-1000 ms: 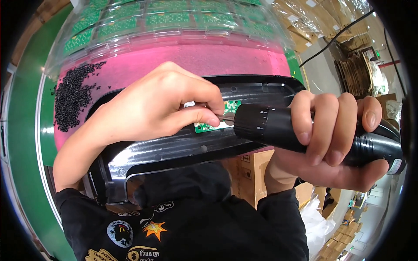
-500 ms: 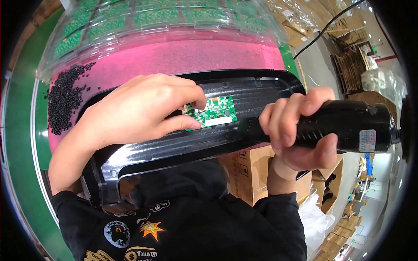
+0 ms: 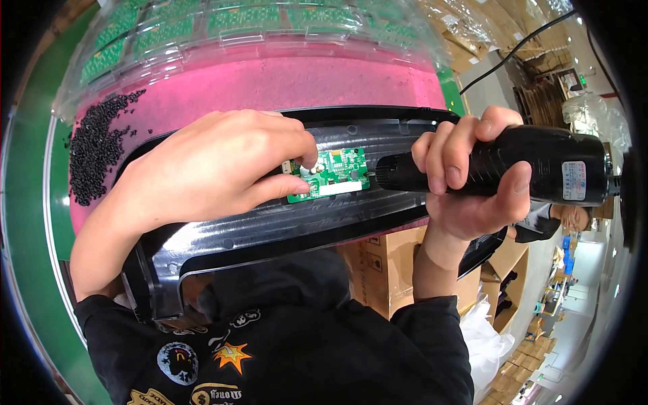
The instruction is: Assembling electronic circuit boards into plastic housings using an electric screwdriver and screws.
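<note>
A green circuit board (image 3: 345,167) lies inside a long black plastic housing (image 3: 236,233). My left hand (image 3: 226,165) reaches over the housing, thumb and fingers closed on the board's left end; the fingertips hide part of that end. In my right hand (image 3: 466,179) is a black electric screwdriver (image 3: 550,162), lying almost level with its nose pointing left. The thin bit meets the right edge of the board, though I cannot tell whether it sits on a screw.
Small black screws (image 3: 101,148) are heaped at the left of the pink work surface (image 3: 358,74). Clear trays (image 3: 250,30) of green boards stand along the back. A black cable (image 3: 516,48) hangs at upper right. Cardboard boxes (image 3: 385,270) and another person (image 3: 540,223) are at right.
My right hand has tilted and raised the screwdriver, bringing its nose into sight at the board's right edge. My left hand keeps its hold on the board. Another person has come into view at right.
</note>
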### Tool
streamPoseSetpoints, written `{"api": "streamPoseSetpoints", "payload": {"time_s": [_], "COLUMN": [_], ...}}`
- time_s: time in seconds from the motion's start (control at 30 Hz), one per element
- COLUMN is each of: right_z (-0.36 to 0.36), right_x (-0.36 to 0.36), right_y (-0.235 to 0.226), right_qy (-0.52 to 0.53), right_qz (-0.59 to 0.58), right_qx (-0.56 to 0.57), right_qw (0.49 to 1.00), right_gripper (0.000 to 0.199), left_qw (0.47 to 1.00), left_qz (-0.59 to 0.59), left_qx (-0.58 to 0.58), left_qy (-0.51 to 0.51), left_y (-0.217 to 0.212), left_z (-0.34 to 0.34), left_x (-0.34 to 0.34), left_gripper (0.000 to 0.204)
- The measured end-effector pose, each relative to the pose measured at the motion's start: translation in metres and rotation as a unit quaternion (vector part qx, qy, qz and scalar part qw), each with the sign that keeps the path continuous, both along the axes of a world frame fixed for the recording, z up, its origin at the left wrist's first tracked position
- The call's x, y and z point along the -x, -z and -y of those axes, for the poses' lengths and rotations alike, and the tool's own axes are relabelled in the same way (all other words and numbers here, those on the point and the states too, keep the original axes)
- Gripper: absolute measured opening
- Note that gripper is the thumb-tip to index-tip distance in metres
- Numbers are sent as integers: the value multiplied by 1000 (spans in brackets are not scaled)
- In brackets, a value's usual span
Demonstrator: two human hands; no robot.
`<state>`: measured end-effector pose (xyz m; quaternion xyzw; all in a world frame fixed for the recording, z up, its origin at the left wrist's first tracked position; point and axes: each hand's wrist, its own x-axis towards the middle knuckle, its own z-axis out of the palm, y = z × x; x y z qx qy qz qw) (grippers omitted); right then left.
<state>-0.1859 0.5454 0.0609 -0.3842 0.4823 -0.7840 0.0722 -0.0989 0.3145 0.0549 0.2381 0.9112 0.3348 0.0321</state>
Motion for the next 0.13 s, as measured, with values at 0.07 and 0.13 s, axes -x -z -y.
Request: {"api": "streamPoseSetpoints", "payload": {"time_s": [0.07, 0.13], "right_z": [2, 3], "right_x": [1, 2], "right_y": [0, 1], "right_qy": [-2, -4], "right_qz": [5, 10], "right_qx": [-10, -20], "right_qw": [1000, 1000], "right_gripper": [44, 44], "left_qw": [1000, 1000], "left_qz": [-7, -16], "left_qx": [-4, -1], "left_qy": [3, 0], "left_y": [-1, -1], "left_z": [0, 0], "left_x": [0, 0], "left_gripper": [25, 25]}}
